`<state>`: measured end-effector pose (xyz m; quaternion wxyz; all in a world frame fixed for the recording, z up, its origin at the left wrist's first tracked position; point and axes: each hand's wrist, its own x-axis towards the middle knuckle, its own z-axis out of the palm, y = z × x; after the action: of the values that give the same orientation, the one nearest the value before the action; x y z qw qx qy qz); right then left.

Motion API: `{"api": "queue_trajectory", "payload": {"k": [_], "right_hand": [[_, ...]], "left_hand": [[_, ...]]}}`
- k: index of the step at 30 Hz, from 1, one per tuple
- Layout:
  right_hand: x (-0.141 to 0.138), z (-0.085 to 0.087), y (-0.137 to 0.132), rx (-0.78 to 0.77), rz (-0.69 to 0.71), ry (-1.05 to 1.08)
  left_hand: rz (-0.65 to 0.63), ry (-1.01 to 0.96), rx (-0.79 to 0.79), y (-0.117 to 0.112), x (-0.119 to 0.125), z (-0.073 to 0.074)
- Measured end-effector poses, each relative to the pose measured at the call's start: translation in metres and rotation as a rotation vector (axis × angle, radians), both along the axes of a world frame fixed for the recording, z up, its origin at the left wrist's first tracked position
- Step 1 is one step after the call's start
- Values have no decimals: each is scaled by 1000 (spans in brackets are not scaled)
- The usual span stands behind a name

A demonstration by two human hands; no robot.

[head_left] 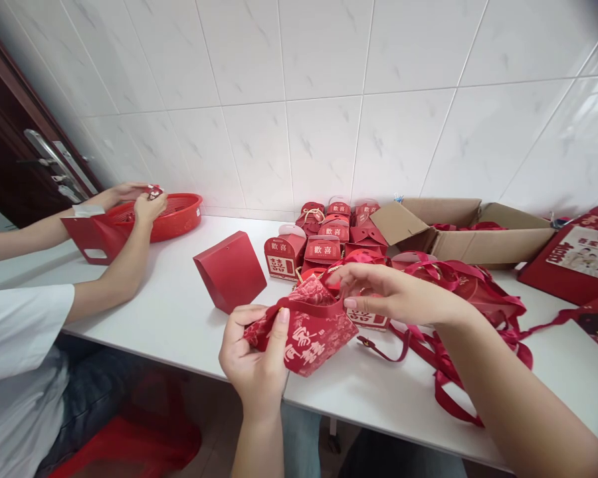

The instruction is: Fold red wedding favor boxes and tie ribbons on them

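Observation:
My left hand (256, 352) grips the left side of a red patterned gift box (309, 342) with pale characters, its thumb pressed on the front. A dark red ribbon (313, 307) runs across the top of this box. At the ribbon's right end, my right hand (389, 292) has its thumb and fingertips closed on it. The box is held tilted above the front of the white table (359, 395). Behind my hands stand several small red boxes (323, 249) with cord handles. A plain red box (232, 272) stands to the left.
Loose red ribbons (458, 392) lie in a heap on the right. Behind them is an open cardboard carton (498, 245). At the left, a co-worker's hands (147, 202) hold a small item over a red plastic basket (177, 222). A tiled wall (323, 146) borders the table.

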<state>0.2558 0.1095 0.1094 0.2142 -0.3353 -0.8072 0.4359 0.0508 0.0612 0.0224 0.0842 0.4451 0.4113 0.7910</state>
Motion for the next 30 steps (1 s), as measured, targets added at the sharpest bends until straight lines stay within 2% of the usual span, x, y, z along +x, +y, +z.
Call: {"api": "queue_trajectory", "payload": {"k": [3, 5, 8, 11, 16, 21, 24, 26, 30], "right_hand": [[5, 2, 2, 37, -44, -99], [10, 5, 3, -7, -45, -89], [17, 9, 3, -75, -63, 62], [16, 9, 1, -35, -198, 255], [3, 4, -5, -12, -287, 549], [-11, 0, -16, 203, -308, 726], [-12, -1, -21, 426, -324, 674], [-9, -1, -21, 515, -307, 574], [-4, 0, -15, 437, -125, 420]], "left_hand": [[-16, -26, -37, 0, 1, 0], [-35, -23, -68, 0, 1, 0], [-66, 15, -124, -1, 1, 1], [-97, 109, -154, -3, 0, 1], [-254, 350, -131, -6, 7, 2], [-423, 578, -10, -10, 17, 4], [-434, 621, 78, -11, 17, 6], [-415, 641, 102, -12, 15, 6], [-381, 661, 140, -14, 10, 8]]}}
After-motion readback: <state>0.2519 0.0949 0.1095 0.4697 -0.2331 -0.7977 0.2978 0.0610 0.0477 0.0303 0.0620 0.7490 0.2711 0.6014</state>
